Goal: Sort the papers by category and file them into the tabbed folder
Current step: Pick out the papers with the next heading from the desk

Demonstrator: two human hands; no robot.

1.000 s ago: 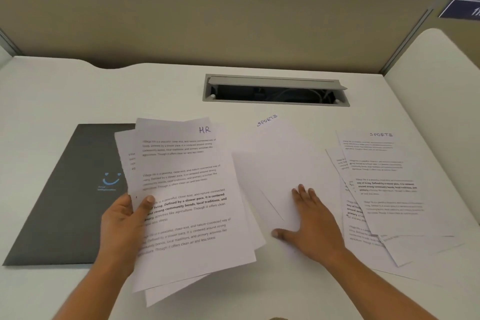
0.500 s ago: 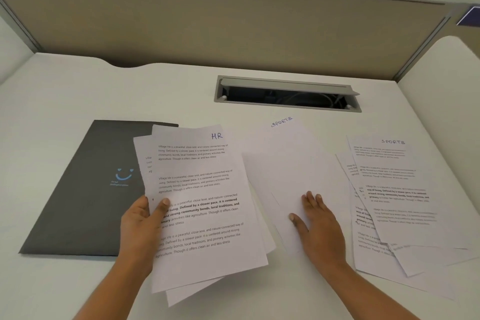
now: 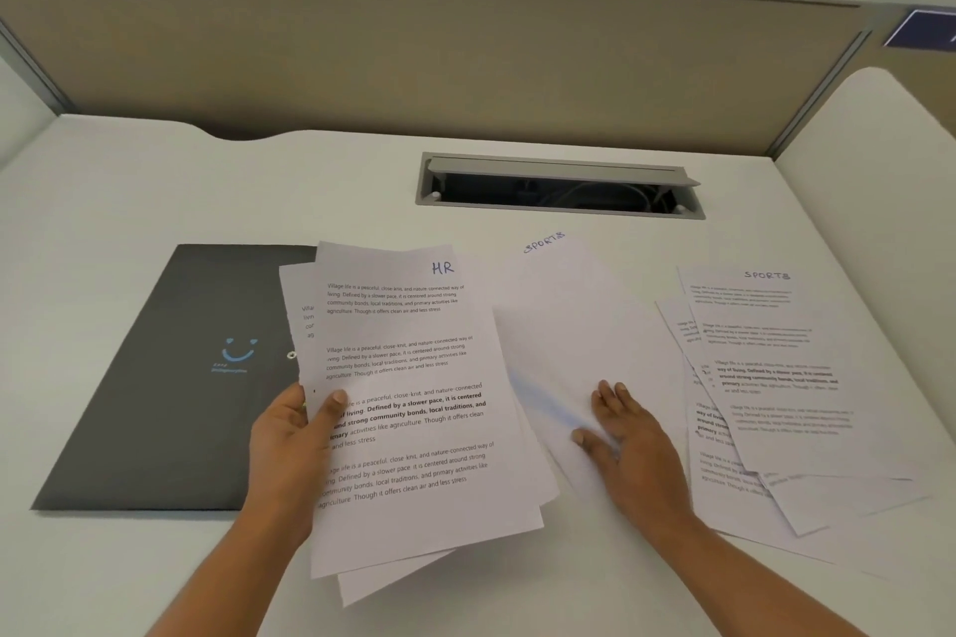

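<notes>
White printed sheets headed HR (image 3: pixel 414 378) pinched at their left edge by left hand (image 3: pixel 289 440), thumb on top, dark grey folder (image 3: pixel 170 378) just left of that grip, right hand (image 3: pixel 631 440) flat, fingers straight, on pale SPORTS sheet (image 3: pixel 569 326), printed SPORTS pages (image 3: pixel 776 378) further right.

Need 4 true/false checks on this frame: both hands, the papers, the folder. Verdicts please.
1. The left hand grips a stack of papers with a sheet marked HR on top. True.
2. The right hand pinches a pen. False: it lies flat, fingers straight, on the middle papers.
3. The dark folder stands upright against the partition. False: it lies flat on the desk.
4. The pile at far right has a sheet marked SPORTS on top. True.
</notes>
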